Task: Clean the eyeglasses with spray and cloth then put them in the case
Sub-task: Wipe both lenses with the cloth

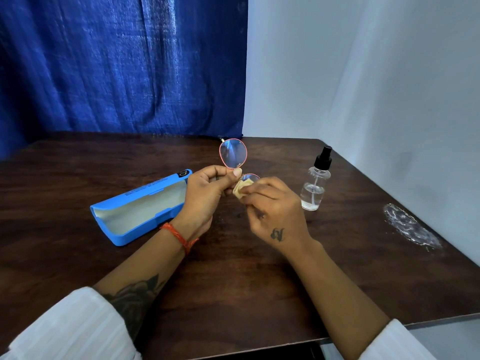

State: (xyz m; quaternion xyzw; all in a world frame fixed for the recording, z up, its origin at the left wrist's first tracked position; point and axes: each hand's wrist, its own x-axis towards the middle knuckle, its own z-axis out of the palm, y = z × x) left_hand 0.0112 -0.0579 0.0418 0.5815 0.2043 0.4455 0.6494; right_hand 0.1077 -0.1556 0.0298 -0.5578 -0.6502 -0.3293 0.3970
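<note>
Pink-rimmed eyeglasses (233, 153) are held upright above the dark wooden table (259, 268). My left hand (205, 193) pinches the frame at the bridge, so one lens stands free above my fingers. My right hand (272, 206) presses a small beige cloth (241, 188) against the lower lens, which is mostly hidden by cloth and fingers. The blue eyeglass case (140, 206) lies open on the table to the left of my left hand, its pale lining facing up. A clear spray bottle (315, 183) with a black nozzle stands upright just right of my right hand.
A white powdery smear (411, 227) marks the table near its right edge. A blue curtain (117, 66) hangs behind the table and a pale wall (363, 74) closes the right side. The table's front edge runs just below my forearms.
</note>
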